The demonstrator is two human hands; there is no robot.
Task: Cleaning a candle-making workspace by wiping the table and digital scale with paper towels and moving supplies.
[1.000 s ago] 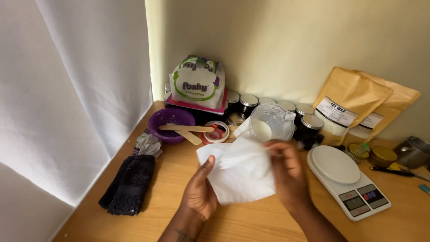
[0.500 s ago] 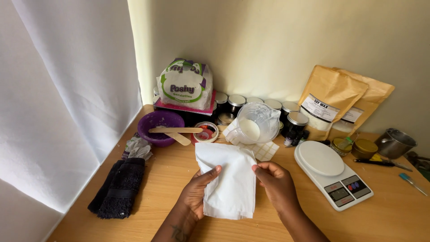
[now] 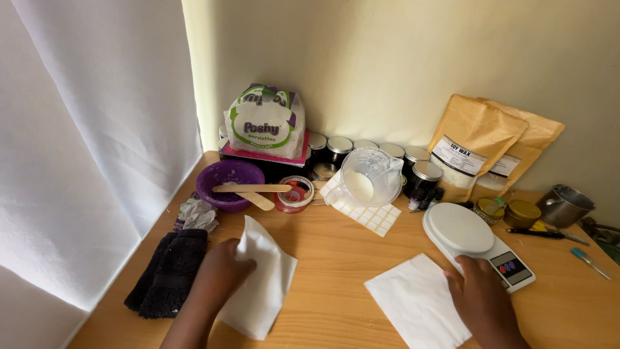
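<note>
So there's a wooden surface [image 3: 336, 271] with two white paper napkins, one under each hand. The left napkin [image 3: 261, 284] lies with its long axis running from far-left to near-right; the left hand [image 3: 216, 278] pins its left edge flat, fingers curled on top, not pinching as far as I can tell. The right napkin [image 3: 416, 307] sits just left of the right hand [image 3: 481, 297], which presses down its right edge, palm down. Just beyond that grip is a white kitchen scale [image 3: 475, 242]. Left of the left hand, a black cloth [image 3: 168, 271].
</note>
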